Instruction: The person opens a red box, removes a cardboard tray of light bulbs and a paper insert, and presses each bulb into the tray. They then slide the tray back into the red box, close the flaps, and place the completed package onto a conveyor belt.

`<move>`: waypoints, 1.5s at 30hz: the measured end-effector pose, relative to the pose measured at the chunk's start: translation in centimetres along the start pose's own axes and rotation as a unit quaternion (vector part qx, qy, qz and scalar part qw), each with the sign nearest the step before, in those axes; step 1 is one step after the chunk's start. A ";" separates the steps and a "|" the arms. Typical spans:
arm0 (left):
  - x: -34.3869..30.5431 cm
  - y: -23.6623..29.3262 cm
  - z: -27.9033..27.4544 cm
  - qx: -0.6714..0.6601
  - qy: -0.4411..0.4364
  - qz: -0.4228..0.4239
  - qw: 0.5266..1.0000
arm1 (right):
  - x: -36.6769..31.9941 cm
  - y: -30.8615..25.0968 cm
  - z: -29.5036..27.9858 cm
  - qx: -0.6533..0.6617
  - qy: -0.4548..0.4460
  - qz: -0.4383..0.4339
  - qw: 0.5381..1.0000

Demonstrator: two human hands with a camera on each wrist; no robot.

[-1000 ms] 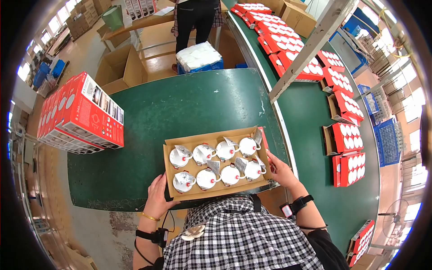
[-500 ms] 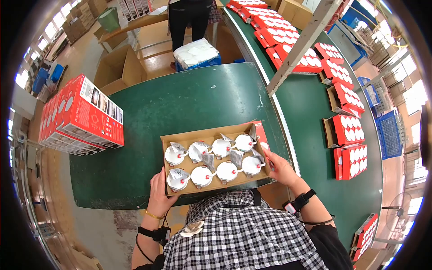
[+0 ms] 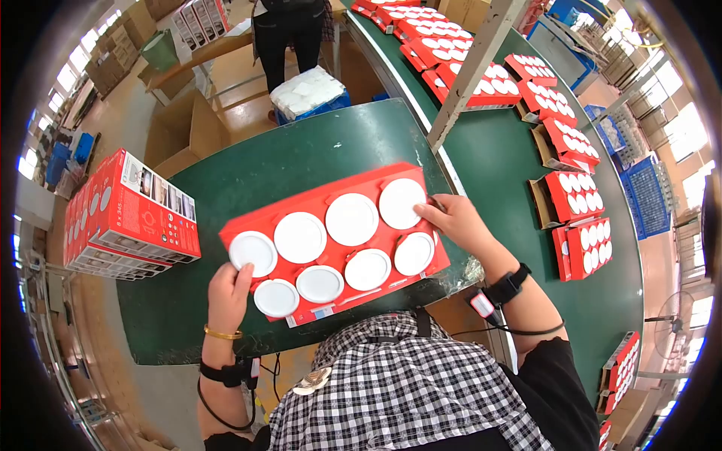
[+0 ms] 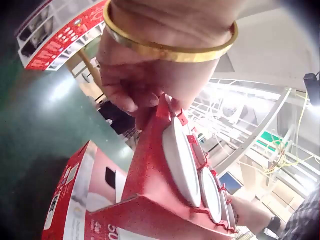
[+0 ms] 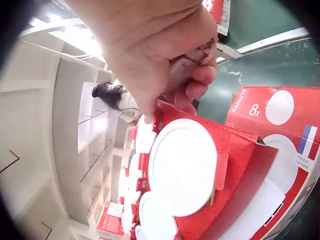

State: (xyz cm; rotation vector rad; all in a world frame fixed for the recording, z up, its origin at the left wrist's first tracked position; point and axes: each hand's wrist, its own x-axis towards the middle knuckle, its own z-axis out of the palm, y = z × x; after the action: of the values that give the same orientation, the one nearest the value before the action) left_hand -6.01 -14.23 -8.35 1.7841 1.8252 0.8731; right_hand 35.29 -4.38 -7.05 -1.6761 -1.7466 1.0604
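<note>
- The left hand [image 3: 228, 289] grips the left end of the red box [image 3: 329, 253], with its fingers curled round the edge, and a gold bangle [image 3: 222, 332] sits on the wrist
- The right hand [image 3: 455, 218] pinches the far right corner of the same box between thumb and fingers
- The red box is held over the near part of the green table [image 3: 301, 154], right in front of the person; I cannot tell if it touches the table
- Eight white round lights [image 3: 351, 219] sit in two rows in the holes of the box, faces up
- To do this well, I think both ends should be at the same height, so the box does not tip and no light slips out
- It seems best to hold the red edges and not the white faces, so the lights do not get dirty
- The corner pinch looks weak, so a fuller grip on the right side may be safer
- On the left of the table stands a pile of red boxes [image 3: 139, 214], well apart from the hands
- To the right runs a long green belt [image 3: 511, 169] with many more open boxes [image 3: 575, 195] of white lights, and a slanted metal post [image 3: 466, 75] crosses in front of it
- Past the table there is a blue crate [image 3: 310, 94] with white things in it, brown boxes [image 3: 188, 128] on the floor, and a person [image 3: 289, 30] standing
- Bright windows [image 3: 681, 131] line the big room
</note>
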 end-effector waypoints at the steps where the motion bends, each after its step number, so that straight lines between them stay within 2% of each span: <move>1: 0.4 -0.7 0.5 0.023 -0.041 -0.063 0.997 | 0.9 0.9 0.6 0.002 0.001 -0.001 1.000; 3: 0.4 -2.0 2.3 0.009 -0.086 -0.110 0.990 | 3.0 3.4 2.2 -0.035 -0.086 0.079 0.993; 4: 0.2 -2.8 3.2 0.014 -0.102 -0.121 0.987 | 3.7 4.6 3.0 -0.071 -0.105 0.075 0.989; 5: -0.1 -3.7 4.3 0.018 -0.117 -0.133 0.984 | 3.9 5.8 3.8 -0.081 -0.114 0.090 0.986; 7: -0.8 -4.5 5.3 0.007 -0.112 -0.140 0.984 | 3.9 6.5 4.8 -0.080 -0.074 0.081 0.991; 9: -1.3 -5.0 5.5 0.000 -0.080 -0.163 0.983 | 3.8 7.1 4.4 -0.067 -0.084 0.099 0.989; 10: -1.7 -5.9 5.5 -0.011 -0.098 -0.193 0.976 | 3.6 7.5 3.9 -0.055 -0.093 0.118 0.987; 11: -2.5 -6.5 5.8 -0.015 -0.101 -0.187 0.977 | 3.1 8.3 3.3 -0.057 -0.085 0.121 0.987; 13: -4.1 -6.7 6.3 -0.233 -0.013 -0.256 0.938 | 2.2 10.9 2.3 -0.011 0.048 0.085 0.995; 14: -4.8 -6.7 6.3 -0.236 -0.019 -0.248 0.939 | 1.9 12.4 2.1 -0.030 0.030 0.111 0.993; 15: -5.5 -6.4 6.0 -0.316 -0.061 -0.286 0.902 | 1.2 12.3 2.0 -0.030 0.040 0.114 0.992; 16: -6.2 -6.3 6.0 -0.392 -0.105 -0.322 0.855 | 0.6 11.9 2.1 0.040 -0.018 0.182 0.982; 17: -6.8 -6.7 6.8 -0.450 -0.117 -0.310 0.830 | 0.0 11.6 2.3 0.111 -0.075 0.245 0.960; 18: -7.0 -6.2 7.0 -0.457 -0.113 -0.313 0.825 | 0.0 12.9 3.1 0.128 -0.087 0.241 0.958; 20: -6.6 -5.6 7.1 -0.466 -0.124 -0.306 0.821 | -0.3 14.5 5.1 0.041 -0.049 0.143 0.988; 22: -5.9 -5.3 6.9 -0.478 -0.150 -0.301 0.812 | -0.8 15.4 6.8 0.053 -0.030 0.151 0.987; 23: -5.7 -5.2 6.8 -0.485 -0.161 -0.312 0.801 | -1.1 15.2 7.3 0.058 -0.017 0.165 0.985; 24: -5.8 -7.6 7.4 -0.496 -0.172 -0.286 0.802 | -1.6 14.7 7.0 0.091 -0.036 0.176 0.980; 25: -5.2 -9.2 8.2 -0.509 -0.178 -0.263 0.800 | -2.5 13.1 5.9 0.157 -0.082 0.239 0.955; 26: -4.3 -8.0 7.8 -0.507 -0.204 -0.249 0.800 | -2.5 15.1 7.2 0.189 -0.053 0.225 0.954; 27: -4.1 -6.2 6.2 -0.333 -0.236 -0.153 0.900 | -3.6 14.2 6.8 0.198 -0.023 0.220 0.955; 28: -4.0 -4.7 5.5 -0.144 -0.248 -0.045 0.957 | -4.3 14.8 6.7 0.181 -0.011 0.213 0.960; 30: -3.6 -3.0 6.1 -0.128 -0.279 -0.036 0.951 | -6.2 15.6 5.2 0.175 0.019 0.208 0.962; 32: -3.4 -0.2 8.5 -0.118 -0.312 -0.012 0.943 | -9.7 16.3 2.5 0.234 0.028 0.266 0.935; 33: -3.1 0.1 10.3 -0.087 -0.331 -0.027 0.939 | -11.6 17.0 0.6 0.240 0.037 0.274 0.930; 35: -2.4 0.9 14.7 -0.089 -0.362 0.088 0.924 | -14.8 22.1 -1.5 0.223 0.071 0.257 0.938; 36: -2.2 3.4 16.7 -0.087 -0.372 0.104 0.918 | -17.6 23.0 -3.2 0.265 0.087 0.264 0.923; 37: -2.4 6.7 18.8 -0.115 -0.404 0.074 0.905 | -19.9 24.7 -4.7 0.270 0.092 0.273 0.919; 38: -2.9 9.8 19.3 -0.137 -0.434 0.036 0.890 | -23.0 25.3 -5.8 0.291 0.152 0.265 0.907; 39: -2.3 10.6 22.2 -0.044 -0.465 0.030 0.884 | -25.6 27.0 -6.9 0.304 0.186 0.268 0.895; 40: -2.3 11.3 26.7 -0.220 -0.492 -0.082 0.838 | -28.7 28.0 -8.3 0.315 0.204 0.267 0.887; 41: -2.8 11.6 30.2 -0.384 -0.496 -0.194 0.754 | -31.3 31.0 -8.6 0.327 0.239 0.274 0.872; 43: -4.6 19.6 33.6 -0.355 -0.566 -0.149 0.728 | -37.5 33.0 -9.9 0.398 0.299 0.318 0.807; 45: -6.1 24.4 38.2 -0.319 -0.622 -0.145 0.700 | -43.7 32.8 -10.9 0.421 0.378 0.337 0.753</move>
State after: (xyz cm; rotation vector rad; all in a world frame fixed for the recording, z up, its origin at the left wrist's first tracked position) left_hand 38.43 -16.02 -18.82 1.0285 0.6775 -0.0045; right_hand 68.79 -46.97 -19.99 -1.7033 -0.0435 0.9763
